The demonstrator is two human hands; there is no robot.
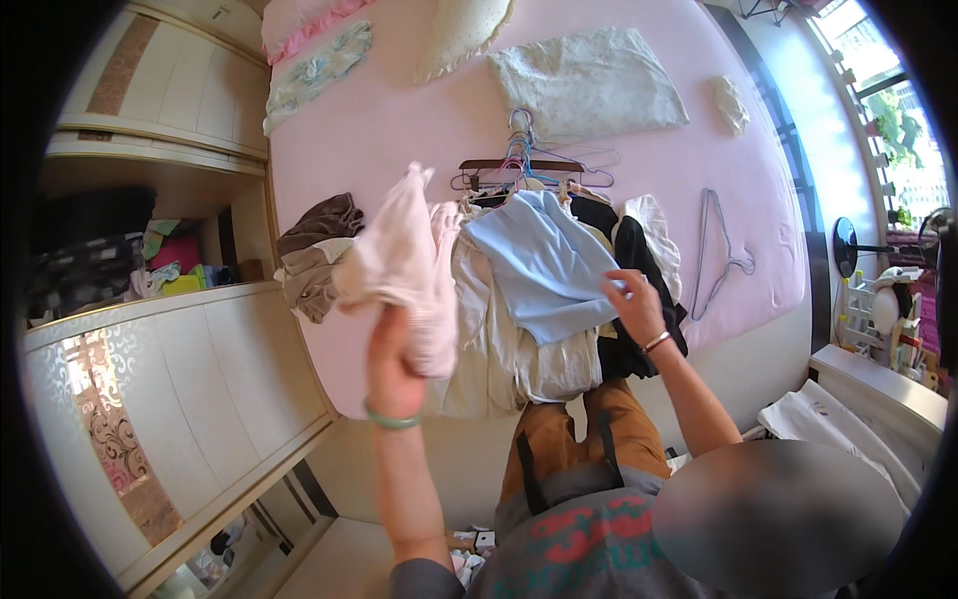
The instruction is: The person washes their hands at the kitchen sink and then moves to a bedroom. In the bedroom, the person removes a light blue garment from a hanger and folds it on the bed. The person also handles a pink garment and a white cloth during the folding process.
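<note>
Raised above the bed's near left side, my left hand [394, 364] grips a light pink garment [399, 265], bunched and hanging over the fingers; its exact kind is hard to tell. My right hand [637, 307] is at the right edge of a light blue garment [547, 262], its fingers loosely bent and apart. That blue piece lies on top of a pile of clothes, with cream garments [559, 371] below it and a black garment [635, 255] to its right. Several hangers [519, 160] bunch together at the pile's far end, one with a dark wooden bar.
The pink-sheeted bed [399, 130] carries a brown garment pile [321, 250] at left, a loose hanger [717, 255] at right, and a folded pale blanket [589, 85] and a cream pillow [464, 35] farther back. A cabinet [190, 389] flanks the left side; a fan [846, 248] stands at right.
</note>
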